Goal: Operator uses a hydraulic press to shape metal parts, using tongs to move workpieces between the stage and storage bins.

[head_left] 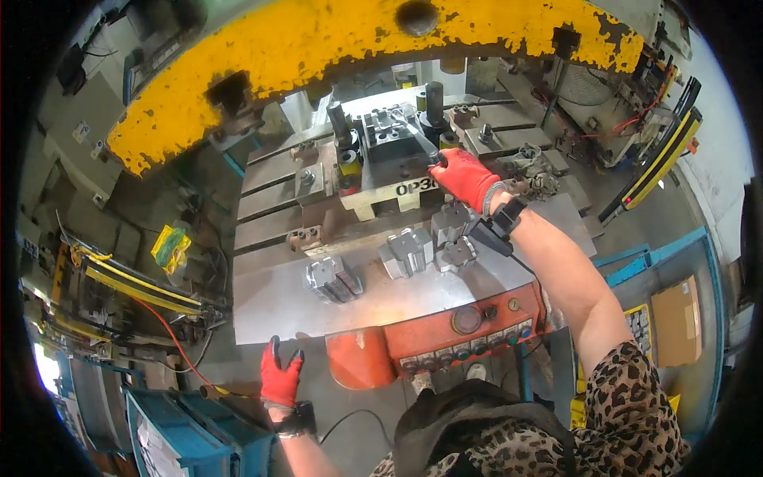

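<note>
My right hand (467,176), in a red glove, is closed round the dark handle of a long-handled tool (424,141). Its pale metal far end reaches over the die (389,127), which stands between dark guide posts on the press bed; whether it touches a part there, I cannot tell. My left hand (280,380), gloved in red with dark fingertips, hangs off the near left edge of the metal plate (270,306), fingers apart and holding nothing. Stacks of grey metal parts rest on that plate: one at left (332,280), one in the middle (407,253), and more beneath my right wrist.
A chipped yellow press beam (350,40) spans overhead. The orange control box (469,326) with knobs and a gauge sits at the near edge. Yellow-and-black upright bars (656,163) flank the bed. A crumpled grey rag (536,168) lies right of the die; blue bins (187,433) stand lower left.
</note>
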Demonstrator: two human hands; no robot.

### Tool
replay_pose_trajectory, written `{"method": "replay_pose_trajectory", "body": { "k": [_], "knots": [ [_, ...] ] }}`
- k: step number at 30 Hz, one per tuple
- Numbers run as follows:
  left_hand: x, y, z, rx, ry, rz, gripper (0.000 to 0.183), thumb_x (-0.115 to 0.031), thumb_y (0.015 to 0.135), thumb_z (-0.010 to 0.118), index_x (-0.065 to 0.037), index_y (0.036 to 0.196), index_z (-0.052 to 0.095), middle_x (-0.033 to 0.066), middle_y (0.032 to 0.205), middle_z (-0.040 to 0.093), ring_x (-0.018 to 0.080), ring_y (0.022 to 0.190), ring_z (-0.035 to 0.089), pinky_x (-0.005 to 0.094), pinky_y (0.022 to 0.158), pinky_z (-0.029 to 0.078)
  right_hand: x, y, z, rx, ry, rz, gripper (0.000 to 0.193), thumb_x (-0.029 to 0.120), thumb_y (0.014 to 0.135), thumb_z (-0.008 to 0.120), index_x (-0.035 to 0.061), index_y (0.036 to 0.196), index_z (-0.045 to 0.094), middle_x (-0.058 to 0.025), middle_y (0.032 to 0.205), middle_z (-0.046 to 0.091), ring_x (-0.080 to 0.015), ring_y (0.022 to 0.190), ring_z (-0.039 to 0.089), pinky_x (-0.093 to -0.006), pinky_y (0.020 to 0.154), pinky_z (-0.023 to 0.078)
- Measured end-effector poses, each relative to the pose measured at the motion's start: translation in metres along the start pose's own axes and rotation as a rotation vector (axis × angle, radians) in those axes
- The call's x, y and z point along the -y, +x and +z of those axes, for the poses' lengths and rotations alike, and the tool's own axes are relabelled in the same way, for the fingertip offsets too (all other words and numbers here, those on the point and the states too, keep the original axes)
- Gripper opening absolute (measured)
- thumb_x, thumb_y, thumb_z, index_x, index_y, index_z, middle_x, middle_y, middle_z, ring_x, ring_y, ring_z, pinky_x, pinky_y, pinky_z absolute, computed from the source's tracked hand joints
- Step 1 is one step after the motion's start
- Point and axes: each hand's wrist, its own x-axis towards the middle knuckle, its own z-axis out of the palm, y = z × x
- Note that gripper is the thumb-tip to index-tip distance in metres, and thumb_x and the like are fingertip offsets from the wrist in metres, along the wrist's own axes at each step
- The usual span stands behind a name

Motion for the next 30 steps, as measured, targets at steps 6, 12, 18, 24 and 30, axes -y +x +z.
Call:
{"method": "replay_pose_trajectory", "body": {
  "k": [6, 12, 18, 24, 30],
  "knots": [
    [0.006, 0.0, 0.002, 0.021, 0.0, 0.041, 0.069, -0.022, 0.084, 0.076, 0.0, 0.143, 0.047, 0.0211, 0.143, 0.05, 0.0351, 0.134, 0.046, 0.0416, 0.11, 0.038, 0.027, -0.001, -0.016, 0.096, 0.057, 0.164, 0.041, 0.034, 0.087, 0.058, -0.0031, 0.099, 0.068, -0.029, 0.105, 0.067, -0.0431, 0.106, 0.063, -0.046, 0.092, 0.05],
    [0.006, 0.002, 0.005, 0.033, 0.031, 0.034, 0.068, -0.024, 0.084, 0.075, 0.0, 0.142, 0.048, 0.0215, 0.142, 0.052, 0.0349, 0.134, 0.047, 0.0422, 0.108, 0.041, 0.05, -0.002, -0.027, 0.092, -0.48, -0.152, 0.023, 0.02, 0.083, 0.058, 0.0051, 0.088, 0.075, -0.0201, 0.095, 0.073, -0.0369, 0.091, 0.071, -0.0465, 0.076, 0.056],
    [0.021, -0.011, 0.011, 0.295, 0.145, -0.222, 0.063, -0.026, 0.086, 0.074, 0.002, 0.138, 0.051, 0.0237, 0.136, 0.057, 0.0335, 0.126, 0.056, 0.0417, 0.102, 0.047, 0.029, -0.066, -0.064, -0.14, -0.385, -0.209, 0.027, 0.02, 0.085, 0.062, 0.0024, 0.105, 0.062, -0.0195, 0.085, 0.069, -0.0382, 0.081, 0.068, -0.0461, 0.069, 0.054],
    [0.08, -0.029, 0.065, 0.473, -0.067, -0.33, 0.057, -0.039, 0.087, 0.069, -0.005, 0.133, 0.06, 0.0186, 0.126, 0.066, 0.0335, 0.113, 0.065, 0.0406, 0.093, 0.052, -0.045, -0.205, -0.079, -0.274, 0.154, 0.056, 0.044, 0.014, 0.088, 0.065, 0.0052, 0.131, 0.058, -0.0159, 0.083, 0.068, -0.0299, 0.07, 0.066, -0.0406, 0.065, 0.051],
    [0.104, -0.039, 0.14, 0.383, -0.059, -0.145, 0.056, -0.039, 0.088, 0.068, -0.006, 0.131, 0.061, 0.0183, 0.125, 0.067, 0.0335, 0.113, 0.065, 0.0406, 0.093, 0.052, -0.122, -0.413, -0.035, -0.677, 0.387, 0.716, 0.043, 0.015, 0.092, 0.067, -0.0031, 0.129, 0.055, -0.009, 0.107, 0.063, -0.0174, 0.093, 0.057, -0.0323, 0.081, 0.048]
  ]
}}
